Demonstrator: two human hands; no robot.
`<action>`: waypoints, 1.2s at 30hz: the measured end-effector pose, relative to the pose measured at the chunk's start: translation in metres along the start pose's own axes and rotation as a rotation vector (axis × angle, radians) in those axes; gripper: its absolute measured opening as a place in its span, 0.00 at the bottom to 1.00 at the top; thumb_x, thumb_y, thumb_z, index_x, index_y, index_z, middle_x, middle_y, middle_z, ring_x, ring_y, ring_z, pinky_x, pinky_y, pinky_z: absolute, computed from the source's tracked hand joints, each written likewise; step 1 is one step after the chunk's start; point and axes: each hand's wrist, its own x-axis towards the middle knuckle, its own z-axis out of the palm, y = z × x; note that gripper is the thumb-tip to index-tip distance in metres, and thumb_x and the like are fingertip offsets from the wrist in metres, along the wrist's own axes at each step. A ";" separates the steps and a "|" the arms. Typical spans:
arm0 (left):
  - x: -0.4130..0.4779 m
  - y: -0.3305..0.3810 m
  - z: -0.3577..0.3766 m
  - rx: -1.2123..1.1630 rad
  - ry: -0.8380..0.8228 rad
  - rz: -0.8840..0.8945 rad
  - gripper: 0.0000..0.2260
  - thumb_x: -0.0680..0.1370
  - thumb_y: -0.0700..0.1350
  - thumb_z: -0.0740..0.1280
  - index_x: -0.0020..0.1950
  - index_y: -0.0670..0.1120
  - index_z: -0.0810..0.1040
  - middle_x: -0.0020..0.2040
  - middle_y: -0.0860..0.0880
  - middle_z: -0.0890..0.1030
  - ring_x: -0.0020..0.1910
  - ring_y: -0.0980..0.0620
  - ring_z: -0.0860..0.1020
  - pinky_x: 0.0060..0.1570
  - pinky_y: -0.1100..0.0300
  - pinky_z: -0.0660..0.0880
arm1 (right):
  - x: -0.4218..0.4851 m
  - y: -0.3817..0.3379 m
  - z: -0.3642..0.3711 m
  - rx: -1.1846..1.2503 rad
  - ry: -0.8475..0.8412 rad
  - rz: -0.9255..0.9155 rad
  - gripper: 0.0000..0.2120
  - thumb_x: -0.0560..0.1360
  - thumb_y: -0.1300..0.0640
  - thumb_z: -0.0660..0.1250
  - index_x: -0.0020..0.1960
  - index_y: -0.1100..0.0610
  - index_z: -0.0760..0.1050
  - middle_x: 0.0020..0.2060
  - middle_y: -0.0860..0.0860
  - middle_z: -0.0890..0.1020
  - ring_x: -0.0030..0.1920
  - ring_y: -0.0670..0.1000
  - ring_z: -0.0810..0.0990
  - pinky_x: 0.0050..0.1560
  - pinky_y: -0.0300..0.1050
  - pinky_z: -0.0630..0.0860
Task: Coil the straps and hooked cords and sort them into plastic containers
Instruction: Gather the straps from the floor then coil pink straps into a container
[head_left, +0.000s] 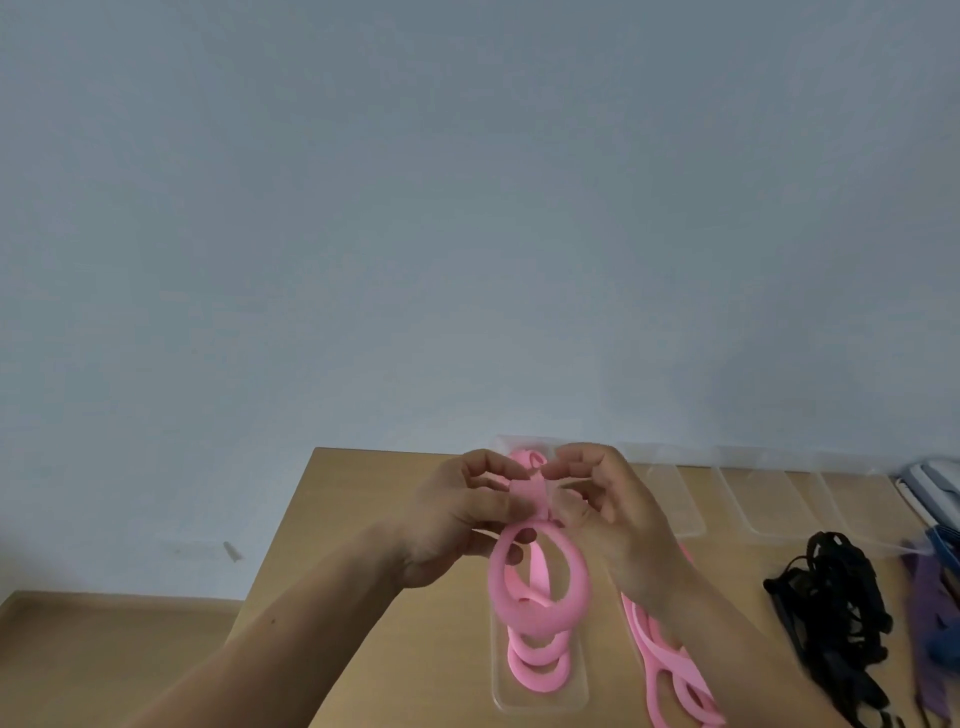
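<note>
The person holds a soft pink flat rubbery strap (540, 571) in the air, just above a long clear plastic container (577, 699) on the wooden bench (363, 499). The left hand (457, 514) and the right hand (618, 514) both have curled fingers (485, 461) that pinch the narrow upper part of the strap, so its wide round loops hang down together and do not spring open. I think the top is being tucked to lock the coil.

In the container lie finished pink coils (535, 670), flat and smooth, one upon the other. More loose pink straps (670, 670) wait on the bench at the right, close beside the container. Further right there is a tangled heap of thin black cords (826, 597), and purple straps (930, 587) that look blurred. Other clear containers (763, 499) stand at the back edge, probably one for each kind.
</note>
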 end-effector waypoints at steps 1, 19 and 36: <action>0.000 0.000 0.001 0.007 0.008 0.012 0.18 0.68 0.35 0.75 0.56 0.39 0.77 0.47 0.39 0.81 0.42 0.39 0.82 0.38 0.53 0.79 | 0.001 -0.001 -0.001 -0.005 -0.005 0.045 0.15 0.73 0.49 0.73 0.57 0.50 0.76 0.48 0.45 0.83 0.46 0.48 0.83 0.43 0.41 0.80; 0.000 0.003 0.007 0.203 -0.089 -0.082 0.06 0.70 0.35 0.72 0.45 0.42 0.86 0.46 0.36 0.83 0.43 0.41 0.82 0.43 0.55 0.80 | 0.001 0.012 0.002 -0.139 0.057 0.026 0.17 0.72 0.64 0.74 0.53 0.45 0.79 0.46 0.54 0.83 0.47 0.56 0.82 0.51 0.55 0.81; 0.003 0.006 -0.001 -0.014 -0.057 -0.029 0.24 0.70 0.37 0.73 0.63 0.33 0.72 0.49 0.36 0.82 0.38 0.42 0.82 0.49 0.48 0.81 | 0.004 0.011 -0.006 -0.089 -0.137 0.078 0.15 0.71 0.59 0.75 0.56 0.49 0.80 0.50 0.51 0.85 0.50 0.54 0.84 0.55 0.58 0.80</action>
